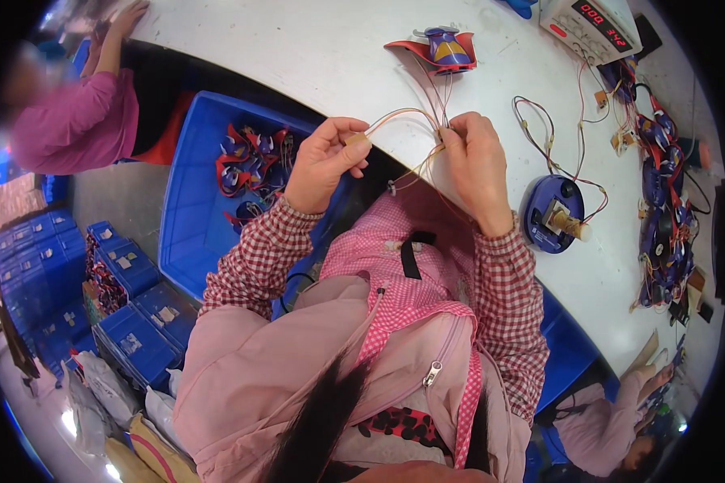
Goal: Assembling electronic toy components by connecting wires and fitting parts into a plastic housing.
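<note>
My left hand [328, 163] is closed in a pinch on a small tan piece [356, 140], with thin wires running off it. What the piece is, I cannot tell. Between my hands the wires [403, 111] arch across to my right hand [477, 165], whose thumb and fingers pinch the bundle. More strands hang below that hand over my lap. From the bundle, wires lead up to a purple, red and yellow toy body part [447, 50] lying on the white table [330, 52]. Right of my right hand sits a round dark purple base [552, 213] with wires and a tan-and-white piece.
A blue bin [187, 209] at my left holds several toy parts [252, 161]. A power supply [592, 30] stands at the far right, near a row of wired toy parts [660, 201]. One person [76, 121] works at far left, another [604, 427] at lower right.
</note>
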Motion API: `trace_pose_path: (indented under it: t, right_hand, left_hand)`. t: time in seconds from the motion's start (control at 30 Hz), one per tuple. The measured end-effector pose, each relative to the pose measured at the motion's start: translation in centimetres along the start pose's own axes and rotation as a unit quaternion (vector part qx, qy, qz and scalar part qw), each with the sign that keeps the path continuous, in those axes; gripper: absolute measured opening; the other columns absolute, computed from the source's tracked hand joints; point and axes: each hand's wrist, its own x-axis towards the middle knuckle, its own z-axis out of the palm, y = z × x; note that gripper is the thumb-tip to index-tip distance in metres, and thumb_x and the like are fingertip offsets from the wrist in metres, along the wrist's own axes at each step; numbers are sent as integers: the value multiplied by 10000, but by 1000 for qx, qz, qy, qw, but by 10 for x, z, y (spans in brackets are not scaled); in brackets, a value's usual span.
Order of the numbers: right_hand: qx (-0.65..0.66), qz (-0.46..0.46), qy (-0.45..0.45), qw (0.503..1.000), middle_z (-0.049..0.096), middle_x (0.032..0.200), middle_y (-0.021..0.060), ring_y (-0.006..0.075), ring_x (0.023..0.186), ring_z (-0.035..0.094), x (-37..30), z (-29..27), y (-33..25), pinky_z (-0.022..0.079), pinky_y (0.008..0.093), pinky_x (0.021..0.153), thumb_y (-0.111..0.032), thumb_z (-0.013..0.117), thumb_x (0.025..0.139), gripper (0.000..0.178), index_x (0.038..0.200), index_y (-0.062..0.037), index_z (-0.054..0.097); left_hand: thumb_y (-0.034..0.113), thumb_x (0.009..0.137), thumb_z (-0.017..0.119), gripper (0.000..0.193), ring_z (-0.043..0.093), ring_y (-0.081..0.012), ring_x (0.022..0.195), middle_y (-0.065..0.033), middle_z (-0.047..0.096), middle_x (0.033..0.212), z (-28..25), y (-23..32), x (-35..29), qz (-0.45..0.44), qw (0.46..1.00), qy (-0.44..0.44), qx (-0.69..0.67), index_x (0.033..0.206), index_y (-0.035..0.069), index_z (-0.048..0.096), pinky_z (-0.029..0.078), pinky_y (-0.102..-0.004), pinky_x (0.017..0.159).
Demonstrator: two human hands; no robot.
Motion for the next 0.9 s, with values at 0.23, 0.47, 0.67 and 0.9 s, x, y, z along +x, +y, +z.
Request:
trace_pose_path:
  t: [0.23,0.47,0.67,0.9]
  right_hand:
    - [129,103,-103,981,578,790,165,285,680,589,8,-13,9,471,358,644,-122,639,800,222,972,-2,564]
    - [-136,-134,152,970,594,876,137,246,722,571,-3,-33,-20,470,323,673,-131,653,807,229,983,4,593]
    - [124,-59,-77,988,599,879,176,295,681,582,-120,8,-43,475,359,636,-221,715,763,493,1114,64,519]
    - [199,211,-166,943,627,758,143,238,651,608,-92,96,-1,485,337,615,-296,670,838,515,1171,53,487]
  left_hand:
    - [95,889,595,285,585,-106,738,-47,594,875,6,-12,-7,-22,996,-35,-79,1151,6,526,485,-208,611]
    - [81,878,611,290,591,-113,734,-50,595,870,3,-21,-9,-5,996,-36,-82,1149,14,532,492,-214,615]
    - [85,872,622,287,600,-119,740,-54,602,884,3,-16,-11,-12,995,-80,-52,1140,16,544,497,-222,615]
    - [97,880,616,276,616,-134,757,-65,613,908,7,-18,-16,-14,993,-115,-32,1132,8,549,504,-233,627]
